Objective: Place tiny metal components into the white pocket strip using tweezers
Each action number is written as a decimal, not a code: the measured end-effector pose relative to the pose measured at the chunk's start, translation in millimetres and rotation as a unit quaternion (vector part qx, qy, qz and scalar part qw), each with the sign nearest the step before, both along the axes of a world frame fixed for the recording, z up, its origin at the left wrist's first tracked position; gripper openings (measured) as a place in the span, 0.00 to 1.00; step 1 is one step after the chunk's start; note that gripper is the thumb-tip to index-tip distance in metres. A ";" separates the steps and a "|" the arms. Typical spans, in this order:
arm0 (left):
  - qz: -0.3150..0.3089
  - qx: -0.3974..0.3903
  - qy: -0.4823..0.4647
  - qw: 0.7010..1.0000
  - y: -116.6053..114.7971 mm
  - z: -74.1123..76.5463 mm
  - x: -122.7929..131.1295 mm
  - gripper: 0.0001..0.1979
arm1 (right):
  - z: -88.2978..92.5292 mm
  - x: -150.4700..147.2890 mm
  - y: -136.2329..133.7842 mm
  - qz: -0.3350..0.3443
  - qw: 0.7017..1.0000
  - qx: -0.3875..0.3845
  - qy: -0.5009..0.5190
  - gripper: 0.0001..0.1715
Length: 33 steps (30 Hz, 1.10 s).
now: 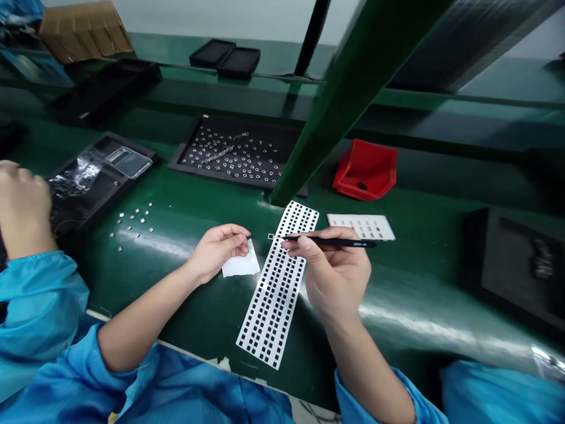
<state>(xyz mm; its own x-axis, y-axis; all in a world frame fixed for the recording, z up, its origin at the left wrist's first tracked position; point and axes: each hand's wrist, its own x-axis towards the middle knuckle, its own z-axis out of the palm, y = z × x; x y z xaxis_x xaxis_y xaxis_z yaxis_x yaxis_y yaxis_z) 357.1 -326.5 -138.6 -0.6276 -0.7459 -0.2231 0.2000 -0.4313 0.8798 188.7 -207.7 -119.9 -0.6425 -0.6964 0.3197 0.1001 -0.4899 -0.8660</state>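
My right hand (338, 265) grips black tweezers (348, 241), which point left across a white sheet (270, 309) with rows of small black squares. At the tweezer tips, just past the sheet's left edge, is a small square piece (271, 236), dark with a pale rim. My left hand (220, 250) is closed in a pinch above a piece of white paper (242, 265). Something small and dark shows at its fingertips, too small to name. Behind my right hand lies a white tray (384, 227) with rows of small parts.
Several small square pieces (137, 235) lie scattered at left. A black tray (238, 153) holds many small parts, beside a slanting green post (326, 112) and a red bin (375, 168). Another person's hand (26, 206) is at far left. A dark tray (507, 259) stands right.
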 end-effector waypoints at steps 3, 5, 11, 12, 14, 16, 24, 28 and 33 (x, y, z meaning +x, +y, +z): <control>0.023 0.036 -0.012 0.999 -3.3 -1.4 -1.5 0.19 | -2.1 -0.4 -2.4 0.002 1.000 0.001 0.002 0.17; 0.031 0.048 -0.008 0.998 -3.6 -0.5 -2.4 0.19 | -3.1 -0.2 -3.2 0.002 1.000 0.002 0.007 0.16; 0.023 0.022 0.013 0.999 1.3 -0.1 -5.0 0.14 | -5.6 2.9 -2.4 -0.005 0.999 0.026 0.030 0.15; 0.025 0.014 0.014 0.999 2.1 -1.1 -5.4 0.13 | -6.7 3.3 -2.4 -0.005 0.999 0.032 0.034 0.15; 0.030 -0.001 0.011 0.999 3.3 -3.3 -6.1 0.12 | -9.9 4.1 -2.8 -0.004 0.998 0.046 0.043 0.15; 0.026 -0.012 0.000 1.000 4.2 -5.2 -6.9 0.12 | -13.7 4.8 -3.4 -0.002 0.997 0.059 0.050 0.16; 0.010 0.019 -0.025 0.999 6.5 -4.0 -10.9 0.04 | -23.5 7.7 -6.8 0.007 0.993 0.107 0.058 0.16; 0.000 0.032 -0.017 0.999 7.9 -1.4 -10.5 0.07 | -27.8 7.0 -8.7 0.001 0.990 0.127 0.067 0.18; -0.003 0.044 -0.009 0.999 9.7 2.0 -9.4 0.06 | -31.9 7.4 -9.2 -0.003 0.989 0.127 0.073 0.16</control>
